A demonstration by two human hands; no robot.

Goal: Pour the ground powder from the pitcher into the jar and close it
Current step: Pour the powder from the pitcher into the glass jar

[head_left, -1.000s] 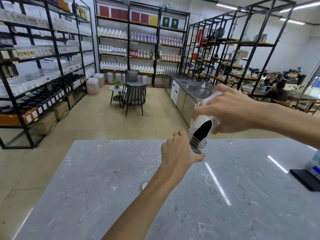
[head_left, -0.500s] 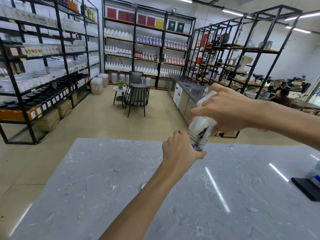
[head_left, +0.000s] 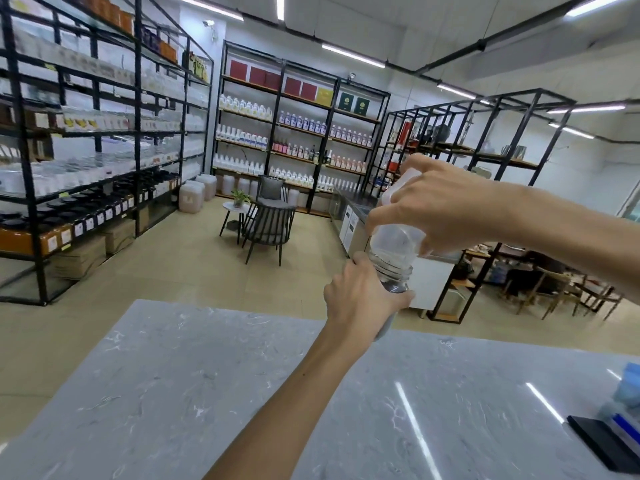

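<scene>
Item: pouring step, near its end by the look of it. One clear pitcher (head_left: pixel 398 237), upended at about 1 o'clock of the frame's centre, mouth set down over the threaded neck of one glass jar (head_left: pixel 394 275); only a few dark specks showed on the pitcher wall, while dark powder (head_left: pixel 396 288) lay in the jar's lower part. Right hand (head_left: pixel 450 209): fingers wrapped closed around the pitcher's body. Left hand (head_left: pixel 360 299): fingers closed around the jar, holding it raised above the far edge of one grey marble table (head_left: pixel 242 393). Lids in view: none; its whereabouts could not be told. Next move, as judged: right the pitcher, set it aside, then find the lid and screw it on, keeping the jar upright. Other: one dark flat object (head_left: pixel 602 441) at 4 o'clock on the table, two chairs (head_left: pixel 268 223) beyond.
</scene>
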